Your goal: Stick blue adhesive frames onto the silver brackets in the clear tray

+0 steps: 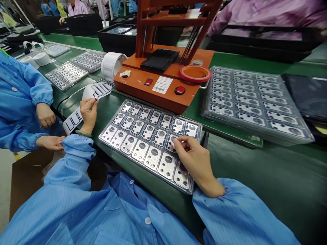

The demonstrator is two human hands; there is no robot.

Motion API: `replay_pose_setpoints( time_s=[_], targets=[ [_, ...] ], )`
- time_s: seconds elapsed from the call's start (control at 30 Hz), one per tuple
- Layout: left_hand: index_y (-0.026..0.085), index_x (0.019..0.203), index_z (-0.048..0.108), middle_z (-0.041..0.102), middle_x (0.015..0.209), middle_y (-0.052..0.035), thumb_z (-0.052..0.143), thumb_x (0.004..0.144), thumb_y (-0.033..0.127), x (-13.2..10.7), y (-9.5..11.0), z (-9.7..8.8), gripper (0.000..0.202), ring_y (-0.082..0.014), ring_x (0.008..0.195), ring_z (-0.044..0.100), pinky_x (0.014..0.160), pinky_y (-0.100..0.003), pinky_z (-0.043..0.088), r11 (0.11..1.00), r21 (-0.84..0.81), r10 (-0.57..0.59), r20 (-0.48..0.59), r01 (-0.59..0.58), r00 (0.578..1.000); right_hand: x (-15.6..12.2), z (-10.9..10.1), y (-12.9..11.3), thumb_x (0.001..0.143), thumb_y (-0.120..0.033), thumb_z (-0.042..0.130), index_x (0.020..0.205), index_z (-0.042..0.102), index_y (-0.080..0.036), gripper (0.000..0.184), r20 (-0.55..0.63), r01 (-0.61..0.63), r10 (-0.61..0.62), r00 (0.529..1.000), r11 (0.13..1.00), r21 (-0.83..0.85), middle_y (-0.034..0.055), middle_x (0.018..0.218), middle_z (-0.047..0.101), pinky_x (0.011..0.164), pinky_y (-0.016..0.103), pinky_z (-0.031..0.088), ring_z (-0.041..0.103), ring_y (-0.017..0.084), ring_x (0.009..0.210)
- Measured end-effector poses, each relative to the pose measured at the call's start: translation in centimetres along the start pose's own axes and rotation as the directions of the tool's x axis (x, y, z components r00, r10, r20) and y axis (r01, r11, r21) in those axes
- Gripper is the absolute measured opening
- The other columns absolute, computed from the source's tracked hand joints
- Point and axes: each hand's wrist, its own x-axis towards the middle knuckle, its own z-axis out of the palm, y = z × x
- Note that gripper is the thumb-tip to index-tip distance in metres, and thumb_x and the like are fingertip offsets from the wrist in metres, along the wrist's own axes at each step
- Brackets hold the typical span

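Note:
My left hand (88, 114), with a green bangle at the wrist, pinches a white backing strip (73, 120) printed or lined with black rectangular adhesive frames. The strip runs past my fingers up to a label roll (110, 66). In front of me lies a clear plastic tray (102, 135) with rows of silver metal plates (152, 157), each with a round mark and small holes. Plates in the back rows show dark borders; the front row looks plain. My right hand (195, 160) is over the tray's right end, thumb and fingertips closed at one bordered plate (170, 143); what they pinch is hidden.
Behind the tray stands an orange press (158, 80) with red buttons and a roll of red tape (196, 73). Stacked plate trays (258, 105) sit at right, more trays (66, 75) at left. A co-worker's hands (47, 115) are close on my left.

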Motion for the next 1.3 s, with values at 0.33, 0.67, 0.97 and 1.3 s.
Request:
replay_pose_setpoints(
  time_s=[0.33,0.67,0.97,1.3],
  targets=[
    [0.016,0.095,0.066,0.068,0.094,-0.0047,0.062,0.084,0.03,-2.2,3.8,-0.8,0.019,-0.0153,0.091,0.064,0.09,-0.03,0.048,0.941,-0.329,-0.079,0.015,0.08,0.997,0.0,0.1,0.1,0.082,-0.046,0.052,0.082,0.062,-0.022,0.027,-0.005,0.001,-0.001,1.0,1.0,0.016,-0.0013,0.058,0.061,0.057,0.027,0.039,0.057,0.016,0.053],
    [0.015,0.087,0.064,0.068,0.076,-0.002,0.08,0.065,0.031,-6.4,13.1,-4.8,0.032,-0.0127,0.072,0.066,0.068,-0.024,0.051,0.589,-0.577,-0.314,0.481,0.565,0.819,-0.1,0.1,-0.1,0.084,-0.043,0.051,0.082,0.062,-0.02,0.025,0.004,0.012,-0.012,1.0,1.0,0.027,-0.0006,0.059,0.061,0.058,0.027,0.039,0.057,0.016,0.056],
    [0.018,0.083,0.066,0.071,0.079,-0.0014,0.075,0.073,0.035,-10.1,18.3,-4.8,0.022,-0.0128,0.076,0.066,0.073,-0.023,0.051,0.517,-0.461,-0.175,0.768,0.722,0.616,-1.0,-1.3,-1.3,0.087,-0.033,0.056,0.088,0.062,-0.02,0.015,-0.045,0.271,-0.269,0.962,0.922,0.276,0.0027,0.077,0.065,0.06,0.027,0.044,0.057,0.014,0.063],
    [0.018,0.082,0.064,0.067,0.078,-0.0012,0.07,0.077,0.033,-11.3,20.5,-4.0,0.017,-0.0128,0.075,0.061,0.073,-0.024,0.048,0.57,-0.395,-0.084,0.844,0.721,0.529,-1.7,-1.4,-1.1,0.085,-0.033,0.061,0.091,0.066,-0.02,0.015,0.13,0.177,-0.252,0.959,0.891,0.419,0.0016,0.078,0.063,0.058,0.026,0.044,0.056,0.013,0.064]
  ],
)
